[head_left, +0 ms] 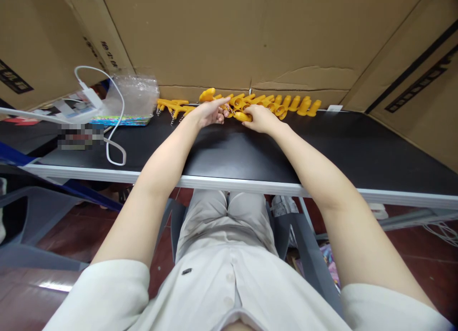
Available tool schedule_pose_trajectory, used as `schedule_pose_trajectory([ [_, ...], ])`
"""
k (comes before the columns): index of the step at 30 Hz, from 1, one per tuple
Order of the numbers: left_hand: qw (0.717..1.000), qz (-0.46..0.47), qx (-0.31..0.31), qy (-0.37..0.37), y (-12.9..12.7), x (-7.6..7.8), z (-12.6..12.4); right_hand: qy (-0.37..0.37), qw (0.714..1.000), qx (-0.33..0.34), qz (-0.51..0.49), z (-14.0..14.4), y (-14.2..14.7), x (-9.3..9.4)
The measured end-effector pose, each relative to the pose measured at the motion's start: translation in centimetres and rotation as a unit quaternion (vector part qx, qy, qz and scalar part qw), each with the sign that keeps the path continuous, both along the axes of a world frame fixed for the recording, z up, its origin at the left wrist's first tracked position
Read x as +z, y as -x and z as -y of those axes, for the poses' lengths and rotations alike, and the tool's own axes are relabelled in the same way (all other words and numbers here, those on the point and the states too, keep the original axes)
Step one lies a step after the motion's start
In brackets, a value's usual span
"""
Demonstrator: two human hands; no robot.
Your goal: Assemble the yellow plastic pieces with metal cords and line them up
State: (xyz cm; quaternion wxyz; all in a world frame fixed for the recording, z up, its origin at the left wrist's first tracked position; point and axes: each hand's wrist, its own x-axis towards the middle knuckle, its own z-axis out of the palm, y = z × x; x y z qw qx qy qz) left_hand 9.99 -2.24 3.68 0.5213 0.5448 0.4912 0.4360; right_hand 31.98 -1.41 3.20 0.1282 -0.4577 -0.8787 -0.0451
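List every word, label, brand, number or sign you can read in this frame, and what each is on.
No text reads clearly enough to quote.
Left cardboard panel: slanted dark characters and a black block with pale marks, too blurred.
Right cardboard panel: black printed block, too blurred.
Dark tag on the shirt: too small.
Yellow pieces: no lettering visible.

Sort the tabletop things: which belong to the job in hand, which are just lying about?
Likely part of the job: yellow piece in the right hand, yellow-handled spirals, yellow sleeves.

Apparently just lying about: clear plastic bag, white cable, colourful stack.
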Motion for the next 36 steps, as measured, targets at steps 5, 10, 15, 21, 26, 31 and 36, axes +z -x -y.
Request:
schedule_pose_trajectory([
  [5, 0.999, -0.01, 0.016, 0.035, -0.7, 0.4, 0.9, 0.016, 0.998, 0.018, -0.053, -0.4, 0.0, -0.4],
  [10, 0.996, -0.052, 0.036, 0.061, -0.8, 0.8, 1.7, 0.049, 0.993, 0.016, -0.105, -0.9, 0.1, -0.8],
  [15, 0.993, -0.07, 0.055, 0.083, -0.5, 0.9, 1.8, 0.068, 0.989, -0.008, -0.134, -0.9, 0.0, -0.8],
  [21, 0.99, -0.055, 0.101, 0.087, -0.3, 0.8, 1.5, 0.092, 0.983, -0.029, -0.156, -0.9, -0.4, -0.6],
  [26, 0.99, 0.002, 0.133, 0.039, -0.2, 0.8, 1.4, 0.096, 0.982, -0.028, -0.162, -1.0, -0.6, -0.5],
  [31, 0.992, 0.004, 0.125, 0.017, 0.1, 0.1, 0.4, 0.068, 0.987, -0.018, -0.145, -1.8, -1.2, -0.8],
  [36, 0.997, -0.031, 0.071, 0.001, 0.5, -0.3, -0.3, 0.013, 0.993, 0.012, -0.119, -2.2, -1.6, -1.0],
])
